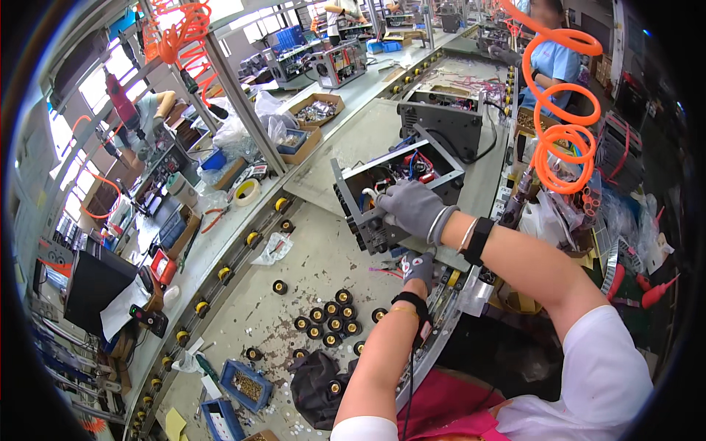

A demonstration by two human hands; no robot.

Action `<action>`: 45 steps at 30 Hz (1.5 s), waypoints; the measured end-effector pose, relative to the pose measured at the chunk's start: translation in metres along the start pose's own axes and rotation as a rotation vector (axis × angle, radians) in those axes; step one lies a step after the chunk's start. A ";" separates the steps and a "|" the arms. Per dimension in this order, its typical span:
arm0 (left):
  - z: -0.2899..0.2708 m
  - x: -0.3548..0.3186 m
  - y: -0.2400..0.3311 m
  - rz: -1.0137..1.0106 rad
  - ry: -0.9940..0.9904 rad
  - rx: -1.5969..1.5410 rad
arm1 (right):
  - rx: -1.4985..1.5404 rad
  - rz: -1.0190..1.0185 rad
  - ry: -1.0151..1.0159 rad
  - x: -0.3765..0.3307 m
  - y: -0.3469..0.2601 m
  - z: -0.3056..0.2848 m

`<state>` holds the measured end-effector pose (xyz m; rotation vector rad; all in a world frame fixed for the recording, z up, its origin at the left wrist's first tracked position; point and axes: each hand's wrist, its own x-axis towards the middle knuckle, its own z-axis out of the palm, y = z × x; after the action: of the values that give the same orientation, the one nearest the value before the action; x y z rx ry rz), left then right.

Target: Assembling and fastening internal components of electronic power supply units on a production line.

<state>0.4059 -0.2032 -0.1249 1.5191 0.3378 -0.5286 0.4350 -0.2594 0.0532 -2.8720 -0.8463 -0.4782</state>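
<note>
In the head view, the right hand, in a grey knit glove, lies curled over the front upper edge of an open grey metal equipment chassis with red and black wiring showing inside; the fingers are bent down onto its rim, gripping it. The chassis sits tilted on a pale flat pallet board near the right edge of the grey worktop. The left hand, also grey-gloved, is just below the chassis at the worktop's right edge, fingers folded in; whether it has hold of anything cannot be told.

A cluster of small black round knobs with brass centres lies on the worktop, left of the left forearm. A black cloth bag lies near the bottom edge, with two small blue plastic trays of brass parts beside it. Along the left rail stand a roll of cream tape and open brown cardboard boxes holding bagged parts. An orange coiled air hose hangs at the right, above a second grey chassis farther up the line.
</note>
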 end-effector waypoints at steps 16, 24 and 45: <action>-0.166 -0.197 -0.037 -0.242 -0.005 -0.010 | 0.392 -0.255 0.118 -0.061 -0.075 -0.040; -0.297 -0.334 -0.094 -0.285 0.272 0.293 | 0.453 -0.056 -0.201 -0.160 -0.073 -0.061; -0.369 -0.463 -0.049 0.597 0.883 1.240 | 0.347 -0.018 0.353 -0.102 -0.286 0.021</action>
<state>0.0317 0.2184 0.0623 2.8842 0.1795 0.6039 0.2032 -0.0676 0.0046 -2.3741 -0.8011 -0.7317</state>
